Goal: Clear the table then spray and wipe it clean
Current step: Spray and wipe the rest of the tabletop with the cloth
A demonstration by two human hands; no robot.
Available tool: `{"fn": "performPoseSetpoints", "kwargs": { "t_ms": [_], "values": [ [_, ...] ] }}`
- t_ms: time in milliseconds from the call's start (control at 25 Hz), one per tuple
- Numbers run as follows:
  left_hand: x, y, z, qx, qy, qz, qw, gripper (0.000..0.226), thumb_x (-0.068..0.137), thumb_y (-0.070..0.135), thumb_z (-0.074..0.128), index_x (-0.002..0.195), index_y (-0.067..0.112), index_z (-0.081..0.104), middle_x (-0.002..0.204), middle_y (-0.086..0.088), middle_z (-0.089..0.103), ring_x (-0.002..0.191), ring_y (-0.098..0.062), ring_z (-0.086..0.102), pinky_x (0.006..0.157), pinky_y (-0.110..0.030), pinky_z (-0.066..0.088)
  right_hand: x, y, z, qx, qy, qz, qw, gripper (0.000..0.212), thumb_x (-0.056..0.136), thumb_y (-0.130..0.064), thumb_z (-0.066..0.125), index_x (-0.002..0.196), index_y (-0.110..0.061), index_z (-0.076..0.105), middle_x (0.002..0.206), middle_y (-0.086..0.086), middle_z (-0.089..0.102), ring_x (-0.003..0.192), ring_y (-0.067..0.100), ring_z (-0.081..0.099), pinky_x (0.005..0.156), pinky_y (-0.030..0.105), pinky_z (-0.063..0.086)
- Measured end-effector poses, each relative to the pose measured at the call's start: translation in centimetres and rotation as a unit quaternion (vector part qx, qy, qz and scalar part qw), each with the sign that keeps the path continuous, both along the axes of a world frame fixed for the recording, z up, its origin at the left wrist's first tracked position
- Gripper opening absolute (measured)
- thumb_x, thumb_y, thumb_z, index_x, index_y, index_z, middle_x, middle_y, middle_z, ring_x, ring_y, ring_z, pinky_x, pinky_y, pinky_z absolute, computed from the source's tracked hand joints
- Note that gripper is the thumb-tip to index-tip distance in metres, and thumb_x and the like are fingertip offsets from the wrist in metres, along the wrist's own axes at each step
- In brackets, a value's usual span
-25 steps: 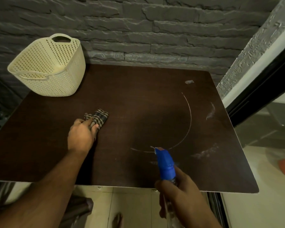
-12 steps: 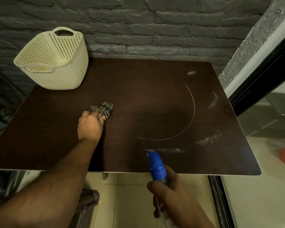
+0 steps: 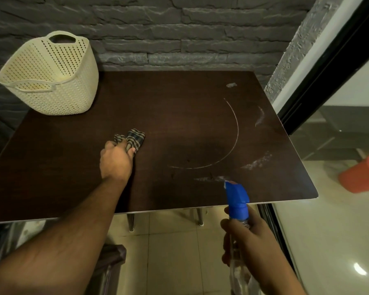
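Left hand [image 3: 115, 162] grip bunched on checked cloth [image 3: 132, 139], mid-table [image 3: 62, 167]. White residue arc [image 3: 232, 141] lies right of it. Right hand [image 3: 249, 245] grip wraps spray bottle [image 3: 238, 201], nozzle aimed there.

wall [image 3: 179, 28]: dark grey rough stone brick, runs behind table, 12 o'clock
side wall [image 3: 290, 56]: lighter grey textured strip, 2 o'clock
door frame [image 3: 328, 69]: black, diagonal, glass pane beside it, 3 o'clock
table [image 3: 179, 116]: dark brown top, thin pale edge, white smears and a curved white line on right half
table legs [image 3: 131, 222]: metal, under near edge, 6 o'clock
floor [image 3: 175, 252]: beige glossy tiles
light glare [image 3: 360, 271]: bright spot on floor, 4 o'clock
bucket [image 3: 362, 176]: orange, on floor behind glass, 3 o'clock
lighting: dim
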State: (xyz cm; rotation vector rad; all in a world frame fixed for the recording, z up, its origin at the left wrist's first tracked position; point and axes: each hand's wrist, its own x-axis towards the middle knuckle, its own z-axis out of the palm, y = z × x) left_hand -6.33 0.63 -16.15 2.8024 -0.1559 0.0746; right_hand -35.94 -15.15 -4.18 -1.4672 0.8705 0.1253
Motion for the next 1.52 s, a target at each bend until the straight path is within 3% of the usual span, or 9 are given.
{"fn": "performPoseSetpoints", "kwargs": {
  "t_ms": [240, 400, 600, 760, 960, 1120, 1320, 1440, 1520],
  "values": [
    [-5.8, -3.3, 0.1, 0.028, -0.073, -0.361, 0.929, 0.039, 0.087, 0.038, 0.066, 0.124, 0.026, 0.062, 0.117, 0.000, 0.055, 0.102, -0.017, 0.055, 0.082, -0.027, 0.049, 0.4, 0.5, 0.1, 0.000, -0.013, 0.000, 1.000, 0.020, 0.084, -0.013, 0.061, 0.100, -0.024, 0.055, 0.062, 0.015, 0.059, 0.053, 0.026, 0.059, 0.055, 0.034, 0.056],
    [-0.8, -1.8, 1.0, 0.019, 0.021, -0.035, 0.999, 0.036, 0.092, 0.037, 0.057, 0.122, 0.018, 0.062, 0.115, -0.012, 0.053, 0.099, -0.029, 0.056, 0.084, -0.038, 0.048, 0.4, 0.1, 0.3, -0.003, -0.022, 0.011, 1.000, 0.017, 0.083, -0.013, 0.061, 0.097, -0.021, 0.056, 0.060, 0.014, 0.059, 0.052, 0.026, 0.058, 0.055, 0.035, 0.055],
    [-8.5, -7.6, 0.4, -0.027, 0.043, -0.350, 0.935, 0.042, 0.094, 0.040, 0.053, 0.133, 0.024, 0.053, 0.122, 0.000, 0.048, 0.107, -0.018, 0.049, 0.088, -0.032, 0.044, 0.4, -0.3, -0.1, -0.001, -0.016, 0.012, 1.000, 0.021, 0.082, -0.015, 0.062, 0.099, -0.024, 0.056, 0.060, 0.013, 0.060, 0.054, 0.027, 0.060, 0.058, 0.038, 0.057],
    [-5.0, -7.4, 1.2, -0.019, 0.064, -0.086, 0.994, 0.038, 0.094, 0.040, 0.052, 0.128, 0.023, 0.056, 0.121, -0.005, 0.049, 0.103, -0.021, 0.052, 0.082, -0.032, 0.044, -0.1, -1.0, -0.1, 0.008, -0.021, 0.004, 1.000, 0.021, 0.083, -0.013, 0.061, 0.100, -0.023, 0.055, 0.061, 0.013, 0.059, 0.053, 0.025, 0.058, 0.056, 0.035, 0.056],
    [-10.8, -7.6, 0.2, -0.019, 0.033, -0.435, 0.899, 0.042, 0.094, 0.039, 0.054, 0.134, 0.026, 0.051, 0.126, 0.000, 0.047, 0.110, -0.015, 0.048, 0.088, -0.029, 0.046, -0.6, -1.4, 0.2, 0.012, -0.031, -0.004, 0.999, 0.017, 0.084, -0.014, 0.060, 0.097, -0.024, 0.057, 0.062, 0.013, 0.058, 0.054, 0.026, 0.058, 0.056, 0.035, 0.056],
    [-4.8, -5.8, 1.0, 0.015, 0.040, -0.088, 0.995, 0.039, 0.094, 0.040, 0.052, 0.127, 0.020, 0.058, 0.119, -0.008, 0.051, 0.103, -0.025, 0.054, 0.086, -0.035, 0.046, -1.3, -1.5, 0.2, 0.007, -0.034, -0.013, 0.999, 0.017, 0.084, -0.013, 0.060, 0.098, -0.022, 0.056, 0.060, 0.013, 0.058, 0.052, 0.024, 0.058, 0.054, 0.033, 0.056],
    [-12.6, -6.8, 0.4, -0.012, 0.040, -0.485, 0.873, 0.042, 0.094, 0.042, 0.051, 0.135, 0.030, 0.049, 0.125, 0.004, 0.044, 0.109, -0.013, 0.047, 0.083, -0.022, 0.039, -1.3, -1.0, 0.3, 0.015, -0.035, -0.022, 0.999, 0.018, 0.085, -0.011, 0.059, 0.098, -0.022, 0.056, 0.061, 0.015, 0.057, 0.053, 0.028, 0.056, 0.054, 0.035, 0.055],
    [-7.1, -5.3, 1.0, -0.010, 0.062, -0.214, 0.975, 0.042, 0.095, 0.043, 0.050, 0.133, 0.025, 0.053, 0.124, 0.000, 0.047, 0.107, -0.016, 0.051, 0.086, -0.028, 0.043, -1.2, -0.9, 0.5, 0.016, -0.037, -0.022, 0.999, 0.018, 0.085, -0.011, 0.060, 0.100, -0.021, 0.056, 0.059, 0.013, 0.057, 0.052, 0.027, 0.056, 0.055, 0.036, 0.055],
    [-6.8, -4.1, 0.8, 0.015, 0.051, -0.151, 0.987, 0.040, 0.095, 0.043, 0.051, 0.130, 0.024, 0.055, 0.123, -0.002, 0.049, 0.105, -0.018, 0.052, 0.085, -0.030, 0.045, -1.3, -1.2, 0.4, 0.010, -0.037, -0.029, 0.999, 0.019, 0.084, -0.011, 0.060, 0.099, -0.021, 0.056, 0.059, 0.014, 0.057, 0.052, 0.027, 0.056, 0.054, 0.036, 0.055]
  ]
}}
